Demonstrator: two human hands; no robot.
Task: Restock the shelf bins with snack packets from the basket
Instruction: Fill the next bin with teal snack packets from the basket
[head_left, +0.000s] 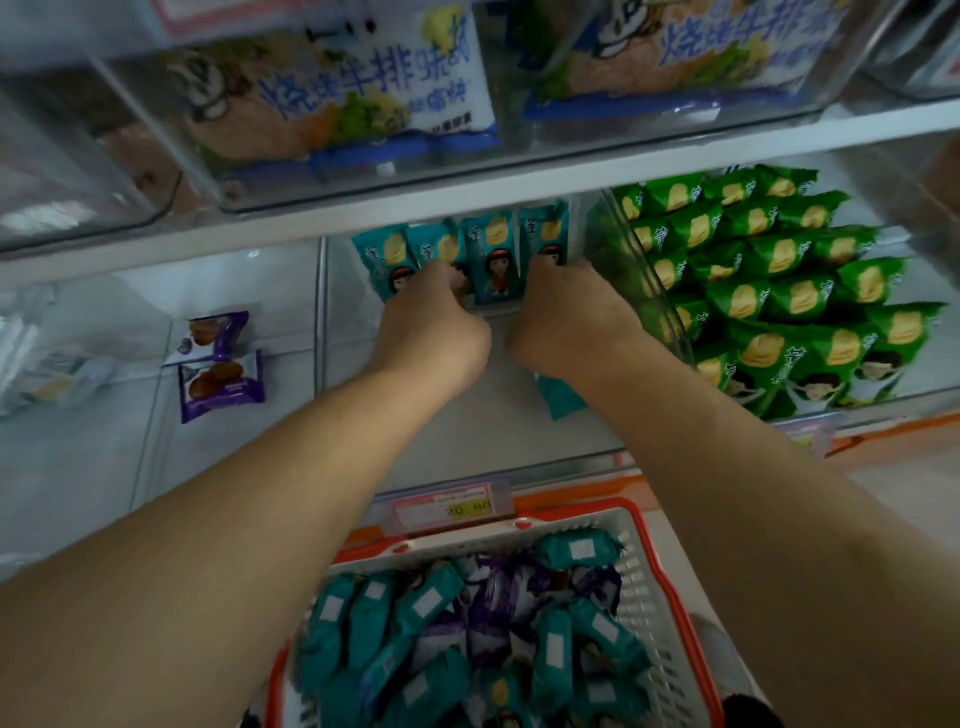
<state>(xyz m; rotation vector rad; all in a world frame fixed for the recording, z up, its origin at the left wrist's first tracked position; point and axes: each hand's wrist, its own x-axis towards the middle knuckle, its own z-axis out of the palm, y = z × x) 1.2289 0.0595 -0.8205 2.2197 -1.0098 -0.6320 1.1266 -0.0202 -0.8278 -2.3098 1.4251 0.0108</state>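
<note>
Several teal snack packets (491, 260) stand upright in a row at the back of the clear middle shelf bin (324, 338). My left hand (436, 327) is closed on the left packets of that row. My right hand (566, 317) grips the rightmost packet of the row. One more teal packet (558, 397) lies flat in the bin under my right wrist. Below, a white basket with a red rim (654, 587) holds several teal and purple packets (488, 618).
The bin to the right is packed with green packets (769, 291). The bin to the left holds two purple packets (221, 364). The shelf above carries large blue-and-white bags (337, 88) in clear bins. A price tag (452, 506) sits on the orange shelf edge.
</note>
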